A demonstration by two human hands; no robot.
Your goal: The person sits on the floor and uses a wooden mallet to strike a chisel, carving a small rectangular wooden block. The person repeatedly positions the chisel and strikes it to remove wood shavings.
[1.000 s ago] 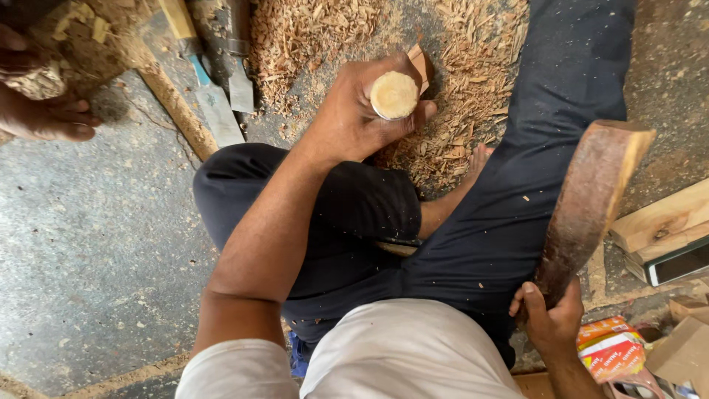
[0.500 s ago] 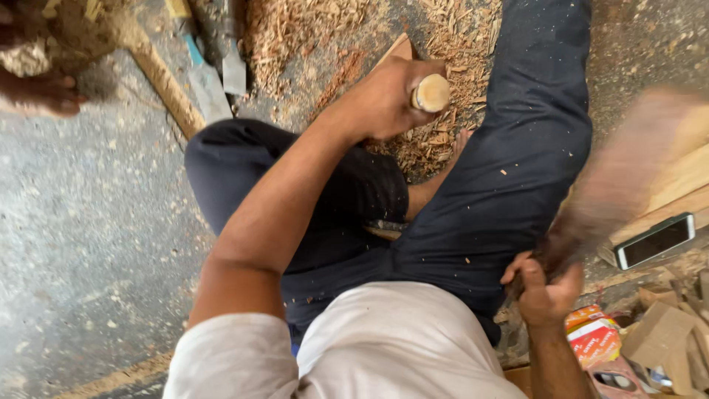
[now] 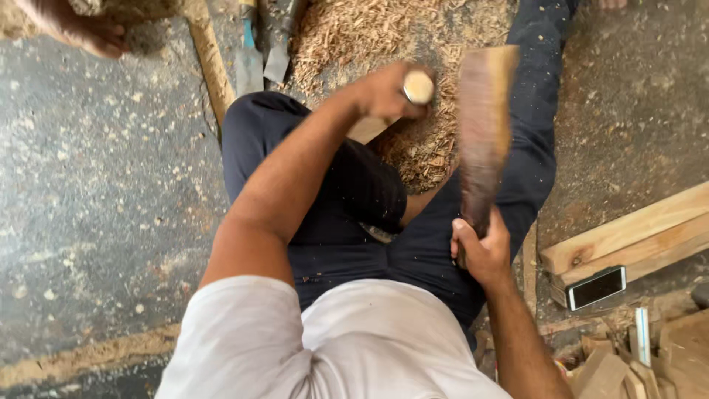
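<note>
I sit on the floor with my legs in dark trousers. My left hand [image 3: 384, 92] grips a round wooden stick [image 3: 419, 86] held upright, its pale cut end facing me, over a pile of wood shavings [image 3: 384, 44]. My right hand [image 3: 480, 247] holds the handle of a broad wooden mallet-like club [image 3: 484, 125], raised and blurred, its head close to the right of the stick.
Chisels [image 3: 258, 44] and a long wooden handle [image 3: 210, 63] lie at the top left. Another person's foot [image 3: 74, 26] shows in the top left corner. Timber planks [image 3: 628, 236], a phone [image 3: 597, 287] and wood offcuts [image 3: 620, 366] lie at the right.
My right hand has swung the club up and leftward from my right side toward the stick. The view has shifted; my left hand keeps its hold on the stick.
</note>
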